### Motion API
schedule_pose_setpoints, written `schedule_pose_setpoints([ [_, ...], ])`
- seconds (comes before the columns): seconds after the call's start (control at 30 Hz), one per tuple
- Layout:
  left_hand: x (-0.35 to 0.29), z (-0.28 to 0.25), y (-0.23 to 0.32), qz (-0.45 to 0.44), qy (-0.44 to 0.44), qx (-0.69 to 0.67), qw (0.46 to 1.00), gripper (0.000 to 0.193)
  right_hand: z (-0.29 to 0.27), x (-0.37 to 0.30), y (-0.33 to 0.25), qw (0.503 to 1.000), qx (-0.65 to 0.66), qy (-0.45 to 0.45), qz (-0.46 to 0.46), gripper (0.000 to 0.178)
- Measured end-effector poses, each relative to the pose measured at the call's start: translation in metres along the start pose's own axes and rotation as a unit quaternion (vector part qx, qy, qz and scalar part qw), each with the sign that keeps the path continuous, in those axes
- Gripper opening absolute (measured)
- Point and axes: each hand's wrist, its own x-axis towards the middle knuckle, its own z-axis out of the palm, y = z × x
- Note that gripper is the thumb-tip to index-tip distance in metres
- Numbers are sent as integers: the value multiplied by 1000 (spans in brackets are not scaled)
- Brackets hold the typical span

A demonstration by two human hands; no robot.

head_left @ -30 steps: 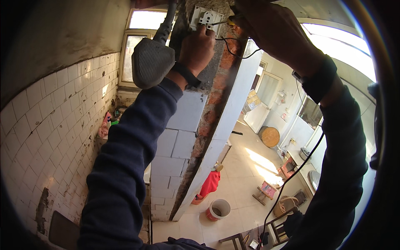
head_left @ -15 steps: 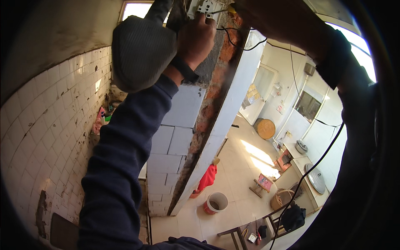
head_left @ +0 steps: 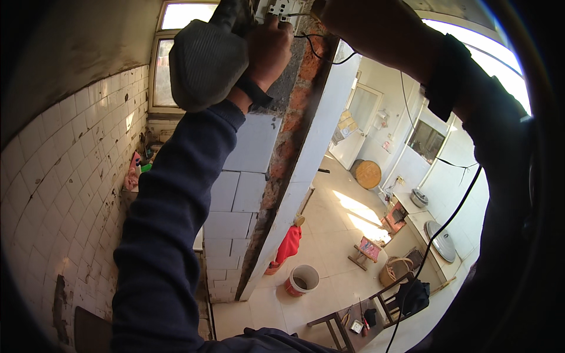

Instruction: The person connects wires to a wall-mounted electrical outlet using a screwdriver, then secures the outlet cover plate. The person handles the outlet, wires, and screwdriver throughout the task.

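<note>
Up at the top edge, my left hand point(head_left: 271, 53) has its fingers closed on a white wall socket point(head_left: 279, 9) set at a bare brick and mortar wall end. From the right reaches my right hand point(head_left: 359, 23), closed around a screwdriver point(head_left: 299, 15). The screwdriver's thin shaft points at the side of the socket, but whether its tip sits in a screw I cannot tell. A black wire point(head_left: 321, 56) loops just below both hands. Beside my left wrist is a large dark grey, ribbed, rounded thing point(head_left: 206, 67), partly in front of that hand.
A white-tiled wall point(head_left: 53, 170) runs along the left. Below right stand a bucket point(head_left: 302, 280), a small stool point(head_left: 366, 250) and a dark bench point(head_left: 371, 323) bearing tools. A long black cable point(head_left: 441, 235) hangs at the right, near a counter with a large lid point(head_left: 439, 241).
The whole view has shifted a little, with the socket and hands slightly further left and higher. Both hands keep their hold, and the screwdriver stays at the socket's side.
</note>
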Motion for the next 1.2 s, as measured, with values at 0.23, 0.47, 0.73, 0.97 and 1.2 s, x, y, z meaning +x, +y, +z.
schedule_pose_setpoints([
  [0.23, -2, 3, -1, 10, 7, 11, 1000, 23, -3, 6, -2, 965, 165, -20, 201, 11],
  [0.47, 1, -3, 1, -20, -5, -26, 999, 22, -2, 12, 8, 933, 261, -49, 242, 12],
  [0.73, -1, -1, 0, -15, 12, -21, 1000, 17, 10, 2, -3, 989, 127, 63, 36, 10],
  [0.97, 0, 1, -1, -35, 19, -61, 997, 20, 13, 8, -4, 956, 215, 102, 172, 10],
  [1.2, -7, 1, -2, -54, 99, -97, 989, 25, 21, 10, -9, 948, 250, 122, 154, 10],
])
